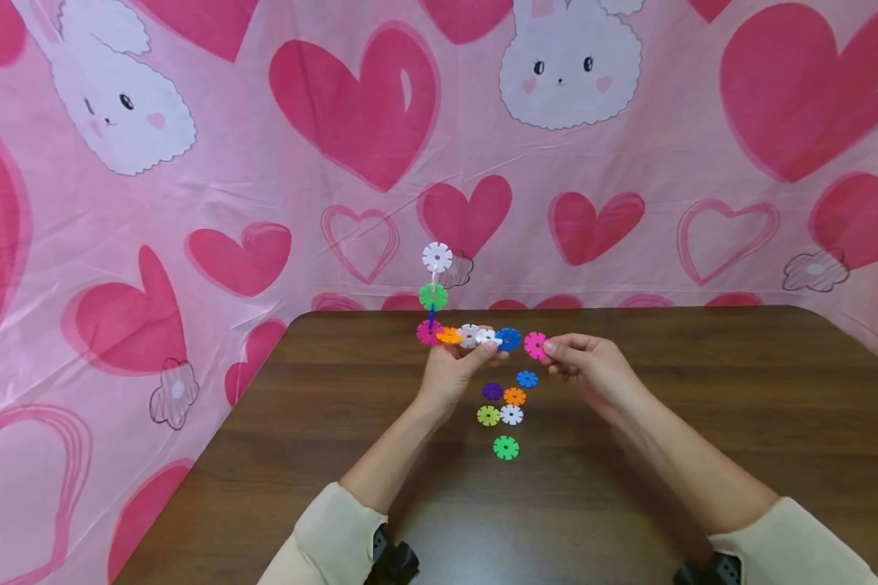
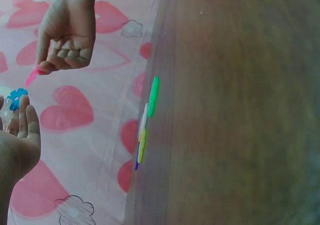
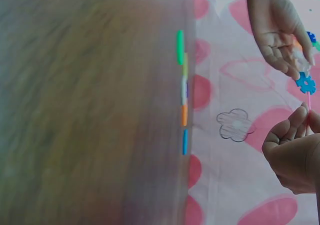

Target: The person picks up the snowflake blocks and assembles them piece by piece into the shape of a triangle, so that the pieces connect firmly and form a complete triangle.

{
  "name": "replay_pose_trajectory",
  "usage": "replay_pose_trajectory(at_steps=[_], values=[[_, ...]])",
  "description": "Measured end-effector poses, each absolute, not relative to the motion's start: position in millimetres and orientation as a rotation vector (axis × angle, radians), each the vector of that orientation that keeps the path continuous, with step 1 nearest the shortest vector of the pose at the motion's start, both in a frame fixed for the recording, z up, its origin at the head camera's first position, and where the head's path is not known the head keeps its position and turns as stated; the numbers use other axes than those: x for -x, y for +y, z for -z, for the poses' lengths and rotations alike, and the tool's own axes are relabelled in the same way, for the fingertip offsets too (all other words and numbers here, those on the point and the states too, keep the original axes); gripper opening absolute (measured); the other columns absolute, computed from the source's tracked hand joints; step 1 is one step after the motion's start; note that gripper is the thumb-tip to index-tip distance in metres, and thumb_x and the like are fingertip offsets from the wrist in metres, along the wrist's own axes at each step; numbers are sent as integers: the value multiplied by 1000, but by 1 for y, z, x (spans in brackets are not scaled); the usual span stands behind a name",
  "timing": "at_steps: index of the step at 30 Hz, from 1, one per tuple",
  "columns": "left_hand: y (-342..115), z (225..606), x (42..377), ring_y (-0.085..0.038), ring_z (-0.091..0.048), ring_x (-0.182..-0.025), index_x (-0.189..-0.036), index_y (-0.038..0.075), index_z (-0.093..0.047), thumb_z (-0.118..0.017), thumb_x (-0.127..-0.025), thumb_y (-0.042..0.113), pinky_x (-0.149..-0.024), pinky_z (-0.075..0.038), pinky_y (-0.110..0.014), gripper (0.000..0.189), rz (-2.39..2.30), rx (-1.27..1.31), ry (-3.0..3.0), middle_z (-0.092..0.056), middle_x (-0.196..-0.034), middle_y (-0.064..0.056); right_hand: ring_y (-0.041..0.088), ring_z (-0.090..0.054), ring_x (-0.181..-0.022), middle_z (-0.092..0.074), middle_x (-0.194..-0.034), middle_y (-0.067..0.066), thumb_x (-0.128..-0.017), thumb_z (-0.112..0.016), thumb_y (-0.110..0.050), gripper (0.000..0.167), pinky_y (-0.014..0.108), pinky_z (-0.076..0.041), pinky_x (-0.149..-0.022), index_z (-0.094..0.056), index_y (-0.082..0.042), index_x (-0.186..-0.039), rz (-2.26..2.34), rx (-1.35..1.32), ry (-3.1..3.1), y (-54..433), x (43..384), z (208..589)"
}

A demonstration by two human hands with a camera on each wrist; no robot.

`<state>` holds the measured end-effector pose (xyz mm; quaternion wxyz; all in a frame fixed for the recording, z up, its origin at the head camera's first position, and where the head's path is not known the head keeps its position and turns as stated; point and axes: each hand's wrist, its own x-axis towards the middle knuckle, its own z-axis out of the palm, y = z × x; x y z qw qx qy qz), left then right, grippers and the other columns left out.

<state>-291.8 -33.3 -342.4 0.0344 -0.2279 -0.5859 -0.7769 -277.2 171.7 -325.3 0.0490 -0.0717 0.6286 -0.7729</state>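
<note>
My left hand grips a chain of notched plastic discs, its thumb on a white disc. The row runs from a pink disc through an orange disc to a blue disc at its right end. A green disc and a white disc rise above the left end. In my right hand a pink disc is pinched between thumb and finger. It stands just right of the blue disc; in the right wrist view its edge reaches the blue disc, and whether they interlock cannot be told.
On the brown wooden table several loose discs lie below the hands, among them a blue disc, a purple disc and a green disc. A pink heart-patterned cloth hangs behind the table.
</note>
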Motion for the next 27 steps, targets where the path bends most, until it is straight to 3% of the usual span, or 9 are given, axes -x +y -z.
replay_pose_trajectory(at_steps=[5, 12, 20, 27], values=[[-33, 342, 291, -28, -67, -84, -107, -11, -56, -59, -89, 2, -85, -48, -44, 22, 2435, 758, -1766, -70, -83, -8, 9, -58, -59, -66, -68, 0, -89, -62, -12, 17, 21, -49, -59, -70, -13, -75, 2401, 179, 1850, 169, 275, 319], [-33, 343, 292, -18, -68, -78, -120, -12, -49, -59, -89, 2, -86, -45, -52, 36, 2490, 844, -1674, -70, -80, -2, 8, -59, -58, -67, -69, 0, -90, -61, -10, 18, 21, -48, -60, -70, -12, -75, 2394, 183, 1815, 169, 274, 316], [-34, 343, 292, -19, -68, -80, -116, -14, -50, -65, -86, 16, -85, -46, -49, 44, 2484, 867, -1687, -69, -82, -4, 9, -58, -58, -66, -68, 0, -90, -60, -10, 17, 21, -49, -61, -69, -12, -75, 2330, 183, 1835, 170, 273, 313], [-35, 343, 292, -30, -66, -89, -119, -14, -48, -62, -88, 11, -84, -48, -44, 41, 2513, 886, -1717, -67, -95, -20, 8, -57, -56, -67, -67, 0, -90, -59, -9, 18, 20, -48, -59, -68, -10, -75, 2303, 156, 1837, 170, 272, 309]])
